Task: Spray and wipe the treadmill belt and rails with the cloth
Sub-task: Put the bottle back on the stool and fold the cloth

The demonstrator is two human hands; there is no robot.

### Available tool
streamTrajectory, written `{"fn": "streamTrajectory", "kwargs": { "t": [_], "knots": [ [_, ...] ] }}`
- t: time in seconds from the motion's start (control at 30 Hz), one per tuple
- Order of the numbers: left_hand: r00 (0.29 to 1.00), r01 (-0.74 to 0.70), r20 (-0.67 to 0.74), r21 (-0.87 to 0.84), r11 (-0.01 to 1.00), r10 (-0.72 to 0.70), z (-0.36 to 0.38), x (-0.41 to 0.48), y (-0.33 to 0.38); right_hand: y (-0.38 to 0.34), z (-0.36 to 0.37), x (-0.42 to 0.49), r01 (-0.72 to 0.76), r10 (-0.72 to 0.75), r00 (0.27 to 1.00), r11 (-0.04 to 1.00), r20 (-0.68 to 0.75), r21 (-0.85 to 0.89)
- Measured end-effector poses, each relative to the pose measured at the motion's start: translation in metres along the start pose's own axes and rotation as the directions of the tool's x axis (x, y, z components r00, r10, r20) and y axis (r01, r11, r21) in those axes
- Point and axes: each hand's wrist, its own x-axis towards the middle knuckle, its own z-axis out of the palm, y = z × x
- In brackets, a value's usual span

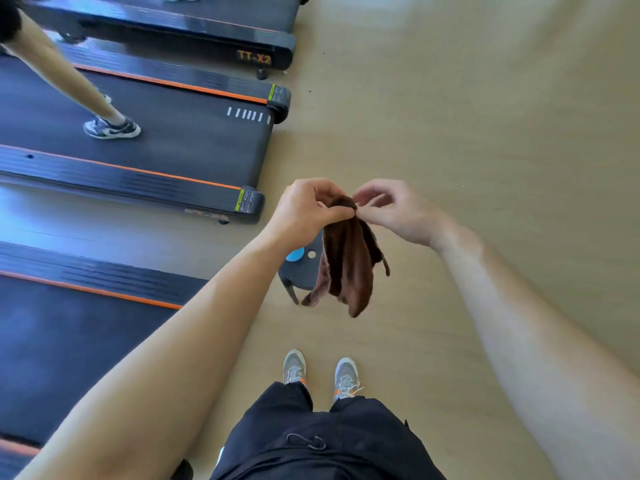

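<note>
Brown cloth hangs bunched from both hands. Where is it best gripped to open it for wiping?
By its top edge, from above, one hand toward each end. The cloth hangs in loose folds from one gathered point where the left hand and right hand pinch it, so moving apart along that edge should spread it.

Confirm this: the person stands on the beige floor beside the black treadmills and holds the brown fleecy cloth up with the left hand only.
Wrong on one point: both hands hold it. In the head view the left hand grips the top of the brown fleecy cloth and the right hand pinches it alongside. The rest stands: beige floor, black treadmills beside the person.
</note>
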Motion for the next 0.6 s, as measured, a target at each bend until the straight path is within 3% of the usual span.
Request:
{"fn": "streamTrajectory", "kwargs": {
  "t": [0.07,0.33,0.47,0.6],
  "knots": [
    [0.999,-0.015,0.029,0.022,1.0,0.014,0.003,-0.002,0.003,-0.007,0.002,0.002,0.02,-0.019,1.0,0.998,-0.01,0.066],
    [1.0,0.005,-0.027,0.0,1.0,-0.005,0.002,-0.009,-0.013,-0.019,0.016,0.017,0.118,-0.116,0.993,0.99,0.026,-0.08],
    [0.998,0.045,-0.044,-0.111,0.993,-0.05,0.005,-0.012,-0.037,-0.03,0.019,0.021,0.187,-0.193,0.979,0.978,-0.061,-0.096],
    [0.994,0.108,0.02,-0.158,0.982,-0.106,0.014,-0.015,-0.065,-0.039,0.001,0.022,0.132,-0.164,0.939,0.984,-0.303,-0.123]
  ]
}}
